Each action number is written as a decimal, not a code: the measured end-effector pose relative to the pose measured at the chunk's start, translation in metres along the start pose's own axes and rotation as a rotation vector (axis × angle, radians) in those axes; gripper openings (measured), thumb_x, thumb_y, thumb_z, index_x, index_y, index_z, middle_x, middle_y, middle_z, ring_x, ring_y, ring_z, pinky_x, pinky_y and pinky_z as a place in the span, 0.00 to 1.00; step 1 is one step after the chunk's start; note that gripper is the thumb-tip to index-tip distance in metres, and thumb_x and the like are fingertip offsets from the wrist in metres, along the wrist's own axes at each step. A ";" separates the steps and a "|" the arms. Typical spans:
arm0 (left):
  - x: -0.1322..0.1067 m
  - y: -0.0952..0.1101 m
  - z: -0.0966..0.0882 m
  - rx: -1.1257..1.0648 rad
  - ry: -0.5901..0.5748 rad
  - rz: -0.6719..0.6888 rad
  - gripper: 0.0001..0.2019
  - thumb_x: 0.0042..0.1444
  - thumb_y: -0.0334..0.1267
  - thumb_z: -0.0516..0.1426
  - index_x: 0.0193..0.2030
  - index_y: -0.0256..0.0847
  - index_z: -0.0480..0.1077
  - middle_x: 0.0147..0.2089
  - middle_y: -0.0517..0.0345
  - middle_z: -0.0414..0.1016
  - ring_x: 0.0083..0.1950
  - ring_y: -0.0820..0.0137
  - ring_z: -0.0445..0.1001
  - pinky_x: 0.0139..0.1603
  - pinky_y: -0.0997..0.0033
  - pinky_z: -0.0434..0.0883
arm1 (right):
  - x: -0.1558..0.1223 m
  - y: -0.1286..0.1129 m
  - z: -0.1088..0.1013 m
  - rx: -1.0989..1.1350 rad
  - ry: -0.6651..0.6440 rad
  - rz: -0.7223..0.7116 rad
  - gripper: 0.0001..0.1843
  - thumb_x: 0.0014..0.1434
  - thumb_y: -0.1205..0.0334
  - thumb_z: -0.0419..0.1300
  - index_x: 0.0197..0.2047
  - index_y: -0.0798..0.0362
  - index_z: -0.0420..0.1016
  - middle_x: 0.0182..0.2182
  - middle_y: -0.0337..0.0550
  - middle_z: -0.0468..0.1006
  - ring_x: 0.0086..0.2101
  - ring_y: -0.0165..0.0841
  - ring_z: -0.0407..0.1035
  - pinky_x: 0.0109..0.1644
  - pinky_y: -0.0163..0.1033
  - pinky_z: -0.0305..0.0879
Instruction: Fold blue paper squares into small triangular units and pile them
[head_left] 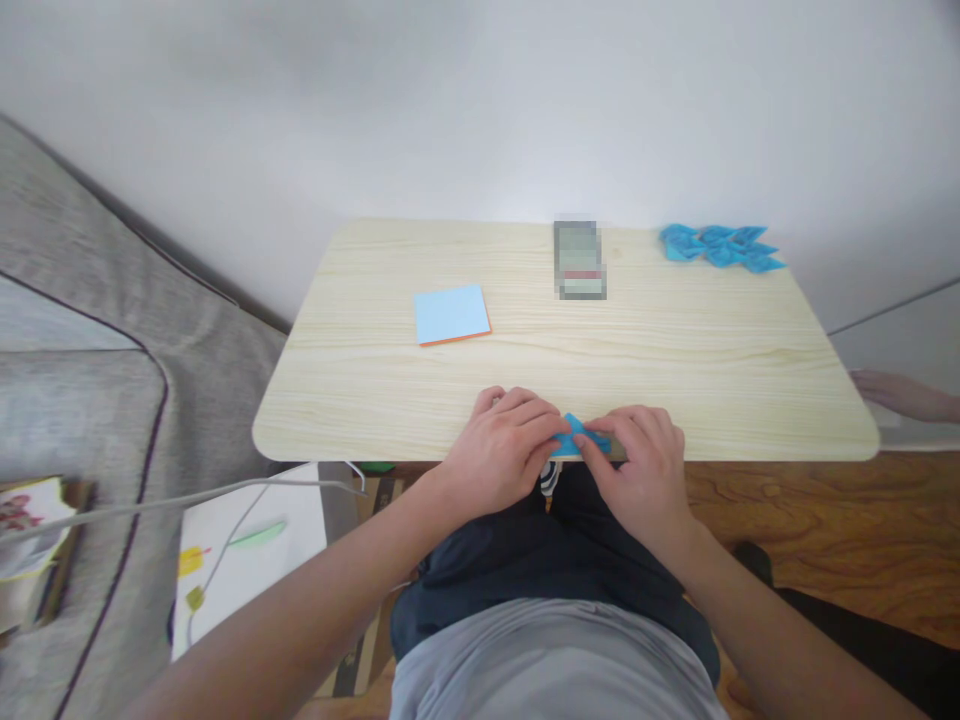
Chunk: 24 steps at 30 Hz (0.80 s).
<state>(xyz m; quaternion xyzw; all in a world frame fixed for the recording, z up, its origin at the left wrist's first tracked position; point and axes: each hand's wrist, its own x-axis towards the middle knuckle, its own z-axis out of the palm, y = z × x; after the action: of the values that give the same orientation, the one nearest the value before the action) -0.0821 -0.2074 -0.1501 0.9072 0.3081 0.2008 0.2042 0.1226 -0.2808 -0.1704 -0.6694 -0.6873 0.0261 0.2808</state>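
A small piece of folded blue paper (571, 438) lies at the near edge of the table, between my two hands. My left hand (510, 440) has its fingers closed on the left end of the paper. From the other side, my right hand (637, 450) pinches it between thumb and fingers. The paper's lower layers are partly hidden by my fingers. Farther off, a stack of light blue square paper (451, 313) with an orange sheet at its bottom rests left of centre. Several folded blue paper pieces (720, 247) sit together at the back right.
A pixelated phone-like object (579, 260) lies at the table's back, near the white wall (480, 110). The wooden table (360, 400) has rounded front corners. A grey sofa (202, 370) stands to the left, with a cable (262, 483) crossing beside it. Another person's hand (900, 393) shows at the right.
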 end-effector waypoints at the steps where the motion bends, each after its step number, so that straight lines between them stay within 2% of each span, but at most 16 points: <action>1: 0.000 0.000 0.000 -0.003 -0.001 0.005 0.10 0.70 0.37 0.53 0.50 0.46 0.76 0.52 0.56 0.80 0.56 0.61 0.69 0.59 0.54 0.57 | 0.002 0.001 -0.001 0.005 -0.015 0.004 0.08 0.64 0.53 0.65 0.41 0.47 0.79 0.39 0.44 0.78 0.44 0.43 0.67 0.49 0.49 0.59; 6: -0.006 -0.004 -0.001 0.007 -0.001 0.035 0.11 0.69 0.34 0.53 0.46 0.47 0.77 0.53 0.59 0.80 0.57 0.62 0.69 0.59 0.53 0.56 | 0.010 0.016 -0.005 0.079 -0.079 -0.064 0.06 0.66 0.55 0.63 0.44 0.45 0.80 0.38 0.42 0.79 0.42 0.40 0.69 0.48 0.48 0.61; 11: -0.012 -0.002 0.000 0.064 0.023 0.064 0.12 0.69 0.32 0.53 0.48 0.47 0.77 0.55 0.60 0.80 0.58 0.61 0.70 0.60 0.51 0.56 | 0.004 0.034 -0.009 0.083 -0.018 -0.104 0.07 0.66 0.62 0.62 0.45 0.45 0.81 0.38 0.43 0.79 0.42 0.40 0.70 0.48 0.49 0.64; 15: -0.018 0.005 0.005 0.098 0.057 0.069 0.10 0.68 0.39 0.55 0.51 0.46 0.76 0.56 0.56 0.80 0.58 0.59 0.72 0.60 0.50 0.57 | -0.008 0.033 -0.012 0.159 0.066 -0.153 0.13 0.65 0.68 0.61 0.50 0.46 0.80 0.44 0.45 0.80 0.46 0.41 0.72 0.52 0.52 0.66; 17: -0.023 0.008 0.011 0.100 0.082 0.079 0.10 0.66 0.42 0.58 0.50 0.45 0.76 0.54 0.55 0.81 0.57 0.59 0.73 0.60 0.50 0.58 | -0.015 0.029 -0.011 0.180 0.042 -0.226 0.20 0.61 0.68 0.65 0.56 0.46 0.77 0.50 0.46 0.80 0.51 0.44 0.71 0.58 0.55 0.66; 20: -0.032 0.011 0.022 0.091 0.142 0.138 0.09 0.64 0.32 0.58 0.48 0.45 0.76 0.50 0.55 0.82 0.54 0.62 0.75 0.59 0.52 0.59 | -0.022 0.026 -0.007 0.174 -0.021 -0.359 0.24 0.57 0.70 0.68 0.57 0.44 0.77 0.53 0.42 0.81 0.55 0.46 0.70 0.60 0.58 0.64; 24: -0.036 0.013 0.028 0.030 0.218 0.184 0.11 0.60 0.27 0.60 0.47 0.44 0.75 0.47 0.57 0.83 0.52 0.64 0.76 0.59 0.53 0.61 | -0.019 0.025 -0.007 0.243 0.032 -0.393 0.22 0.56 0.75 0.66 0.51 0.44 0.79 0.46 0.38 0.84 0.51 0.43 0.72 0.56 0.55 0.68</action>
<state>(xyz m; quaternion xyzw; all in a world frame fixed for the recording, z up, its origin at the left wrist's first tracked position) -0.0890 -0.2470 -0.1754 0.9074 0.2471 0.3112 0.1366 0.1474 -0.2989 -0.1814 -0.4844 -0.7917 0.0429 0.3698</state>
